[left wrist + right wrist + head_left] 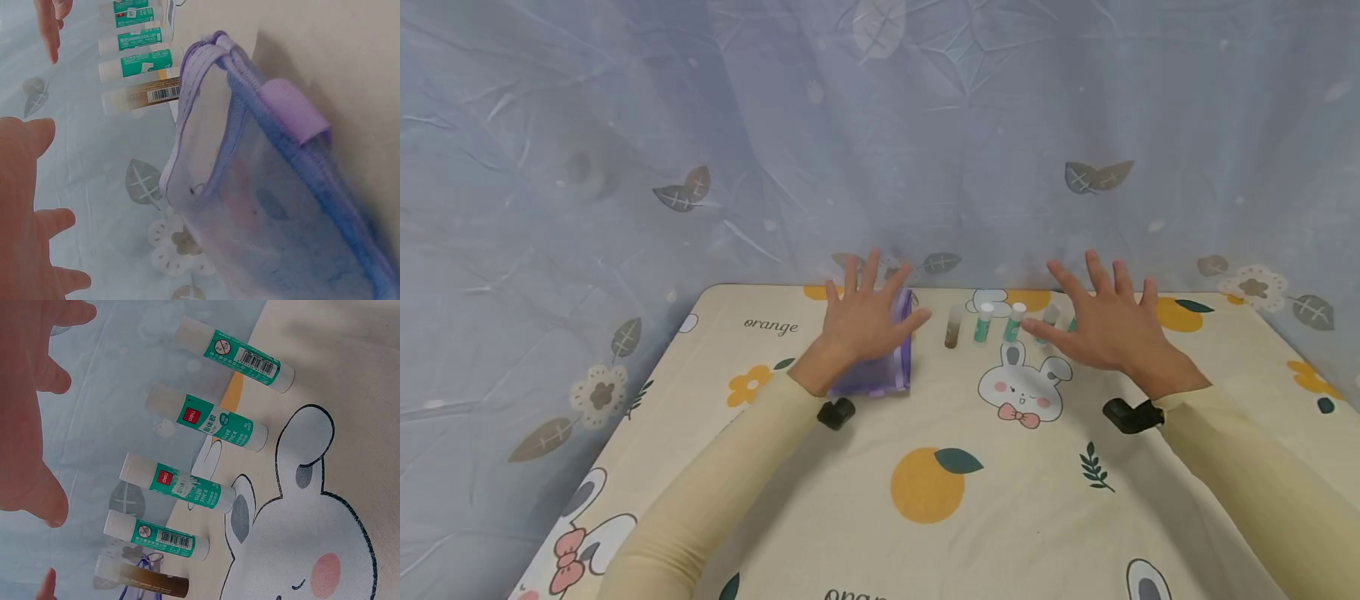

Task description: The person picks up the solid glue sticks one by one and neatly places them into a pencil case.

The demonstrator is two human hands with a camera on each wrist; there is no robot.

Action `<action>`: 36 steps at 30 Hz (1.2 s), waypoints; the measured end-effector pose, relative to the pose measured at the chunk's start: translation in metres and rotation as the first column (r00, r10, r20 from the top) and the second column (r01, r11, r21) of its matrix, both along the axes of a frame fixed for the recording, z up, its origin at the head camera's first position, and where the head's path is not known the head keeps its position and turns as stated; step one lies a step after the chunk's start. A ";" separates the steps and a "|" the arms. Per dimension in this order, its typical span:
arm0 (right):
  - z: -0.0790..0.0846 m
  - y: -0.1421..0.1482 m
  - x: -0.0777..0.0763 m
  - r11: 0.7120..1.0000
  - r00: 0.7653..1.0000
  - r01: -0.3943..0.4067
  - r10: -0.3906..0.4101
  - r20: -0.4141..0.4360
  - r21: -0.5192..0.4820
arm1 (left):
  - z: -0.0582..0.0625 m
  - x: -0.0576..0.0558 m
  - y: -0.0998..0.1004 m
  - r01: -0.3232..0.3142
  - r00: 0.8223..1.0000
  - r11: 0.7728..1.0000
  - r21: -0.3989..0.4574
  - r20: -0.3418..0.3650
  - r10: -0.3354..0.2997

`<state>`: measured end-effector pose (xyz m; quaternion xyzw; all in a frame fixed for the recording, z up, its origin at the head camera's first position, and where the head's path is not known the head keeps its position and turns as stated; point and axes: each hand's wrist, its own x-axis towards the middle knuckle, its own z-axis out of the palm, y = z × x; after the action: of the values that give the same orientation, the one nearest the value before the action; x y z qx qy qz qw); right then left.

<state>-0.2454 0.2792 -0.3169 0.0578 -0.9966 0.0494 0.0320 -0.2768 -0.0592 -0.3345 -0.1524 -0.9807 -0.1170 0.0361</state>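
1. We have the left hand [867, 325] raised over the table, fingers straight and spread wide, back of the hand toward the head camera.
2. We have the right hand [1108, 332] matching it: fingers and thumb wide apart, nearest the right end of the stick row.
3. Purple mesh bag [294, 206] stands on the table, partly behind our left hand in the head view. In the left wrist view we see a gap between fingers and bag. Light purple tab [295, 111] on its edge.
4. Brown stick [153, 579] stands next to the bag, on its right.
5. Four green glue sticks [208, 420] continue that row rightward, all upright with pale caps. In the head view our right hand partly covers the last two; the right wrist view shows it apart from them.
6. Cream tablecloth [820, 525] under everything, printed with oranges and rabbits; one rabbit face [1021, 393] sits in front of the row.
7. Blue-grey curtain [880, 150] behind, leaf and flower prints. We wear pale yellow sleeves [715, 492], with a small black device [837, 413] at each wrist.
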 end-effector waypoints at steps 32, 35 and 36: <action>-0.003 0.010 0.001 0.997 1.000 0.015 -0.016 -0.013 -0.071 | -0.055 0.022 0.004 -0.221 0.952 0.953 0.207 0.256 0.165; -0.004 0.011 0.000 0.995 1.000 0.018 -0.020 -0.022 -0.093 | -0.055 0.024 0.006 -0.235 0.950 0.952 0.195 0.255 0.182; -0.004 0.011 0.000 0.995 1.000 0.019 -0.021 -0.023 -0.102 | -0.054 0.025 0.007 -0.240 0.948 0.952 0.192 0.255 0.188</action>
<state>-0.2455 0.2898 -0.3209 0.0467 -0.9928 0.0993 0.0475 -0.2521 -0.0526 -0.3888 -0.0248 -0.9697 -0.2376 -0.0504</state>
